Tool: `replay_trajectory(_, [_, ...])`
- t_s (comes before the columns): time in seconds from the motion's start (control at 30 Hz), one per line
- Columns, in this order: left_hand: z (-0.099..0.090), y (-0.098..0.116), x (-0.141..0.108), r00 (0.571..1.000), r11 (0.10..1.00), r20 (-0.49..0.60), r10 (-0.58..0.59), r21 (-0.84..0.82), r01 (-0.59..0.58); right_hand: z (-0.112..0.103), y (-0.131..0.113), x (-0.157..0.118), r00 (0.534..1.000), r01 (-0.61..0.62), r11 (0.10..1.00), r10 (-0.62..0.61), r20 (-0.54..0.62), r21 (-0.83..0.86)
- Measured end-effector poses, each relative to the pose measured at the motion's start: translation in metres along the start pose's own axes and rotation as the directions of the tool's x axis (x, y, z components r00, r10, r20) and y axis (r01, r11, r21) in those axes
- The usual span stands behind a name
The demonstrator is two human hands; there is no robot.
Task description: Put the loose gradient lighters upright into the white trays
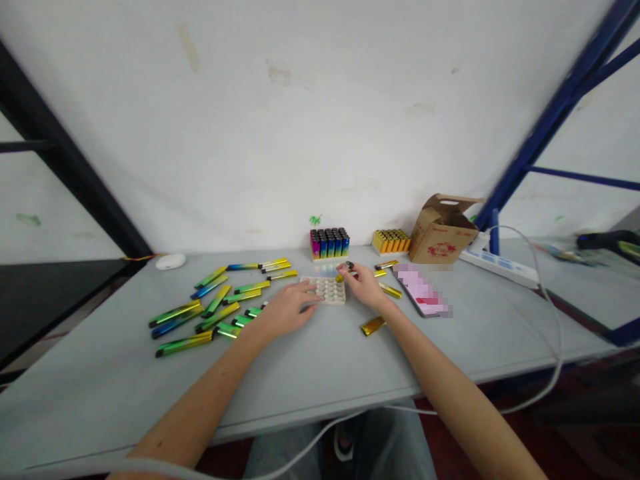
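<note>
A cream tray [333, 292] with rows of round pockets lies on the table in front of me. My left hand [289, 310] rests at its left side, fingers stretched out, fingertips touching the tray's edge. Over the tray's far right corner, my right hand [364, 285] pinches a gold-yellow lighter [341, 277] with a dark top; the fingers hide part of it. Shiny green-yellow lighters [243, 288] and blue ones lie scattered left of my left hand. Several gold lighters [373, 325] lie around my right hand.
Against the wall stand a filled block of blue and purple lighters [330, 245] and one of yellow lighters [393, 241]. An open cardboard box [443, 230], a phone [421, 291] and a power strip [500, 267] with a trailing white cable [559, 333] are on the right. A white oval object [171, 261] sits back left.
</note>
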State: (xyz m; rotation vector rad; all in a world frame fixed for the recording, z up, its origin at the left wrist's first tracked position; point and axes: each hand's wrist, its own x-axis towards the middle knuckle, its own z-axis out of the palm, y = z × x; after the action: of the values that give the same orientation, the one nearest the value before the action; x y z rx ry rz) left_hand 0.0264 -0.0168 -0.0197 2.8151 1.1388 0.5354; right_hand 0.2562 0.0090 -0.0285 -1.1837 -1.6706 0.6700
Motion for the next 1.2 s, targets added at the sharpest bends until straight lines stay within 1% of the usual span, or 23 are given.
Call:
replay_trajectory(0.13, [-0.001,0.001,0.000,1.000,1.000,-0.007,0.001,-0.014,-0.001,-0.001,-0.001,0.000,1.000,-0.013,1.000,0.013,0.020,-0.017])
replay_trajectory(0.27, [0.000,0.001,0.000,1.000,1.000,-0.017,-0.007,-0.025,0.007,-0.001,-0.001,0.002,1.000,-0.019,1.000,0.019,0.004,-0.011])
replay_trajectory(0.33, [0.001,0.000,0.001,1.000,0.999,-0.023,-0.007,-0.031,0.007,-0.001,0.000,0.003,1.000,-0.012,1.000,0.012,0.016,-0.016])
replay_trajectory(0.47, [0.003,-0.001,0.002,0.999,0.997,-0.035,-0.023,-0.072,0.021,-0.003,0.003,0.004,0.999,0.021,0.996,-0.018,0.040,-0.081])
replay_trajectory(0.67, [0.003,0.000,0.004,0.998,0.997,-0.002,-0.060,-0.040,0.059,-0.001,0.007,0.003,0.997,0.062,0.988,-0.068,-0.036,-0.141])
replay_trajectory(0.73, [0.004,0.000,0.003,0.996,0.996,-0.001,-0.084,-0.033,0.084,-0.005,0.009,0.003,0.994,0.085,0.978,-0.097,-0.055,-0.189])
replay_trajectory(0.8, [0.006,0.001,0.003,0.994,0.993,-0.011,-0.108,-0.040,0.107,-0.013,0.011,0.005,0.989,0.094,0.973,-0.116,-0.093,-0.213])
replay_trajectory(0.9, [0.008,0.001,0.002,0.990,0.989,-0.029,-0.139,-0.045,0.138,-0.029,0.012,0.009,0.985,0.030,0.975,-0.067,-0.161,-0.219])
replay_trajectory(1.0, [0.009,0.003,0.002,0.984,0.985,-0.052,-0.170,-0.043,0.167,-0.039,0.011,0.009,0.983,-0.038,0.944,-0.025,-0.185,-0.328])
replay_trajectory(1.1, [0.007,0.005,0.002,0.981,0.983,-0.075,-0.181,-0.036,0.179,-0.040,0.006,0.005,0.986,-0.093,0.879,0.015,-0.167,-0.468])
replay_trajectory(1.2, [0.004,0.006,0.003,0.979,0.982,-0.076,-0.189,0.001,0.189,-0.031,-0.001,-0.001,0.991,-0.087,0.826,0.015,-0.133,-0.556])
